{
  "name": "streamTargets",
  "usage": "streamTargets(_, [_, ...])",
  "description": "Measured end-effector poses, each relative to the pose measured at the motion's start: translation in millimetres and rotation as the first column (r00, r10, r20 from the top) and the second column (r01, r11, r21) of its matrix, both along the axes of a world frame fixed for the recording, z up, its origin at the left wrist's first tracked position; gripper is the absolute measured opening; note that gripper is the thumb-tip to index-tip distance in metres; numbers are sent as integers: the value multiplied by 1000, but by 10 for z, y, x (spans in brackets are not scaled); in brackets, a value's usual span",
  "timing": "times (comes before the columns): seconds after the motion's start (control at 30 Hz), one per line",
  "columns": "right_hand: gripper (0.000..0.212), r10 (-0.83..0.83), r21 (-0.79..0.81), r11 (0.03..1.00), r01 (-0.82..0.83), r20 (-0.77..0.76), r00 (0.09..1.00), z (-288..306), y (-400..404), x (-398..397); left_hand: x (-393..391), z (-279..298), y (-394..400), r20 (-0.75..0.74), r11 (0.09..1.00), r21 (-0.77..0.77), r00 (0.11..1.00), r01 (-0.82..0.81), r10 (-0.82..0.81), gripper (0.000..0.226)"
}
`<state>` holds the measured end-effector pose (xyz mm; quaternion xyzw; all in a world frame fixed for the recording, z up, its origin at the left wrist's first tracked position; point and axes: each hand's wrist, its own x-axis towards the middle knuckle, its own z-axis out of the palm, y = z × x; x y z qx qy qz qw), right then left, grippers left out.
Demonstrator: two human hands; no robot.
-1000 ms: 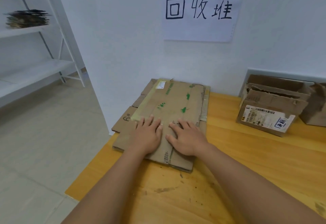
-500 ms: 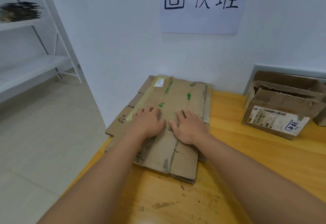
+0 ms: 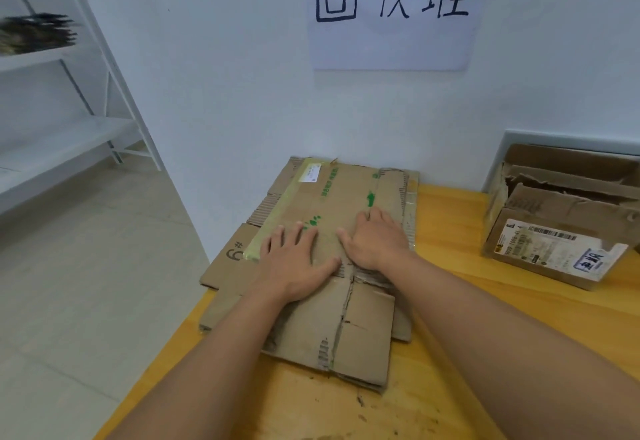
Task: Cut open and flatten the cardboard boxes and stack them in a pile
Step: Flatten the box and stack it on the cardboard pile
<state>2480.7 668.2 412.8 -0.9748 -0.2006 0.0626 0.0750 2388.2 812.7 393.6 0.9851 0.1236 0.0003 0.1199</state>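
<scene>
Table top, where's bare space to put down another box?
Bare wood lies between the flattened cardboard pile and the torn boxes at right, and along the table's near edge. The left corner by the wall is crowded; both hands press there.

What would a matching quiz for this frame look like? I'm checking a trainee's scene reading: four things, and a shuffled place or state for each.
Things:
1. left hand
2. paper sign
3. labelled box
4. flattened cardboard pile

Places or states:
A. fixed to the wall, with handwritten characters
B. lying flat at the table's left end, against the wall
C. pressing flat on the top sheet, beside the right hand
D. not yet flattened, at the right of the table

Pairs: 1-C, 2-A, 3-D, 4-B
</scene>
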Motion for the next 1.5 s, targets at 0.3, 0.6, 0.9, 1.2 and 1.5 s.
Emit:
streamTargets(0.3, [66, 138, 88, 986, -141, 33, 990, 62, -676, -332, -63, 214, -181, -95, 992, 123, 995, 29, -17, 75])
streamTargets(0.6, [63, 77, 80, 993, -87, 128, 989, 238, -1922, -866, -470, 433, -1077, 217, 991, 80, 969, 103, -118, 58])
streamTargets(0.9, [65, -117, 94, 990, 105, 125, 985, 219, -3138, -1050, -568, 522, -2274, 282, 960, 62, 918, 274, -280, 55])
streamTargets(1.2, [67, -247, 83, 966, 247, -12, 969, -174, -3825, -1015, -276, 354, -3104, 252, 946, 3, 915, 325, -315, 58])
streamTargets(1.5, [62, -264, 132, 957, 259, 25, 964, -337, -3932, -1049, -139, -95, -3509, 157, 938, -19, 927, 347, -340, 56])
